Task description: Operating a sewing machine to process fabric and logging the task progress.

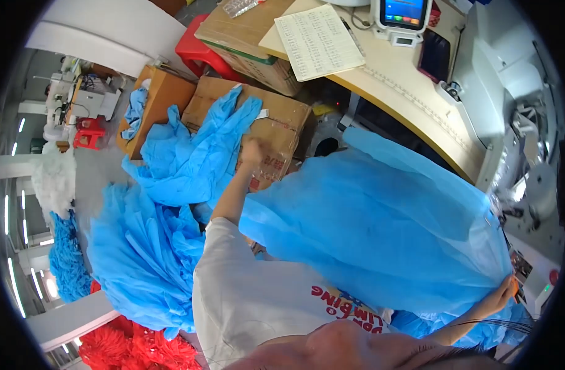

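Observation:
A wide sheet of sheer blue fabric [369, 222] stretches over my lap toward the machine on the right. My right hand [499, 296] is closed on its far right edge, with a small orange thing [515, 285] by the fingertips; its kind is unclear. My left hand [253, 153] is over the cardboard box [276, 123], beside a crumpled blue garment-like piece [196, 148] draped on the box. That hand is blurred and its fingers do not show clearly. A big heap of blue fabric [140, 253] hangs to the left of my left arm.
A sewing machine [480, 92] stands at the right on a pale table [406, 92]. A written sheet [319, 42], a phone [435, 55] and a control screen [404, 12] lie or stand there. A red stool [199, 52] is behind the boxes; red frilly material [131, 345] is lower left.

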Action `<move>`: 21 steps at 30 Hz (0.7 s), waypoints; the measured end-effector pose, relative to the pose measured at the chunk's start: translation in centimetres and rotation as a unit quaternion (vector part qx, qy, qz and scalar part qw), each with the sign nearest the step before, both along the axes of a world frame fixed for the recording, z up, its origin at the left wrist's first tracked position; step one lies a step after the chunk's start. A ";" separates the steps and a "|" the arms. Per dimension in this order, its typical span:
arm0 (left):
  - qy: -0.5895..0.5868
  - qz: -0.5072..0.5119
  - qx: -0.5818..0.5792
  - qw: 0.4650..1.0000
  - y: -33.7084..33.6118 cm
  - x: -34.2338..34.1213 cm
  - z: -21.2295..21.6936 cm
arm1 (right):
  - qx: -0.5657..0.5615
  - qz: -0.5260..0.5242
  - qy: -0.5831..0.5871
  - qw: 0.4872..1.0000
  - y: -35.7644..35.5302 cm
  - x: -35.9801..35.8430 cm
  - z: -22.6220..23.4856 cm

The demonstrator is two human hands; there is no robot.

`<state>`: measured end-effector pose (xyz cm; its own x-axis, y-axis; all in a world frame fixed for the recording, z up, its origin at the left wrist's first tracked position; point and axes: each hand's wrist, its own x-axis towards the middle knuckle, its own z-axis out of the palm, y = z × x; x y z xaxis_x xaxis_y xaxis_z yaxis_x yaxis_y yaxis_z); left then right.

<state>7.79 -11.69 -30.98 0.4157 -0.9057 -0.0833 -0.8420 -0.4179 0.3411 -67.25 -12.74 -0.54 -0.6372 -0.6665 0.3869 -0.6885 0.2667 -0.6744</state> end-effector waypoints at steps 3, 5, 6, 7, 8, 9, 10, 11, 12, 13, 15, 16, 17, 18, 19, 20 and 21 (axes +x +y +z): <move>-0.246 0.152 0.109 0.951 3.7 9.5 -7.5 | 0.014 -0.019 -0.040 0.999 0.3 3.5 0.5; -0.314 0.207 0.101 0.921 4.6 11.9 -9.9 | 0.045 -0.054 -0.056 0.996 1.8 3.9 -1.0; -0.219 0.245 0.163 0.930 4.7 11.6 -8.9 | 0.059 -0.072 -0.058 0.994 3.1 4.0 -1.7; -0.125 0.279 0.223 0.926 4.9 11.6 -8.3 | 0.071 -0.091 -0.063 0.991 4.5 3.8 -2.5; -0.123 0.283 0.225 0.924 6.1 12.5 -8.8 | 0.087 0.028 -0.057 0.994 6.6 2.7 -4.9; -0.090 0.287 0.209 0.930 7.7 13.6 -8.8 | 0.101 0.149 -0.058 0.982 8.7 0.7 -8.7; -0.052 0.277 0.189 0.940 7.8 14.0 -9.4 | 0.258 0.256 0.079 0.928 10.3 -3.0 -11.9; -0.050 0.270 0.189 0.943 7.8 13.5 -10.2 | 0.403 0.346 0.212 0.821 11.3 -5.8 -13.7; -0.032 0.227 0.115 0.967 9.6 12.6 -10.6 | 0.436 0.296 0.144 0.838 10.1 -1.4 -13.7; -0.009 0.176 0.039 0.984 10.6 11.5 -10.8 | 0.466 0.236 0.076 0.849 8.8 4.3 -12.6; 0.044 0.156 0.002 0.987 10.0 7.9 -9.5 | 0.443 0.267 0.106 0.849 8.2 5.0 -11.4; 0.092 0.138 -0.034 0.986 9.7 5.9 -7.8 | 0.418 0.302 0.133 0.846 8.5 4.9 -10.7; 0.095 0.134 -0.033 0.986 9.6 4.1 -5.8 | 0.393 0.298 0.131 0.860 8.9 4.0 -9.6; 0.133 0.136 -0.065 0.980 9.4 2.5 -3.1 | 0.412 0.285 0.150 0.852 9.7 0.9 -8.3; 0.168 0.139 -0.098 0.971 9.2 1.2 -0.4 | 0.428 0.273 0.168 0.845 10.5 -2.3 -6.7; 0.163 0.148 -0.100 0.970 9.7 0.3 2.3 | 0.438 0.197 0.192 0.856 9.7 -1.2 -2.4; 0.208 0.133 -0.122 0.961 9.7 -0.6 4.4 | 0.445 0.110 0.216 0.862 9.8 0.4 1.5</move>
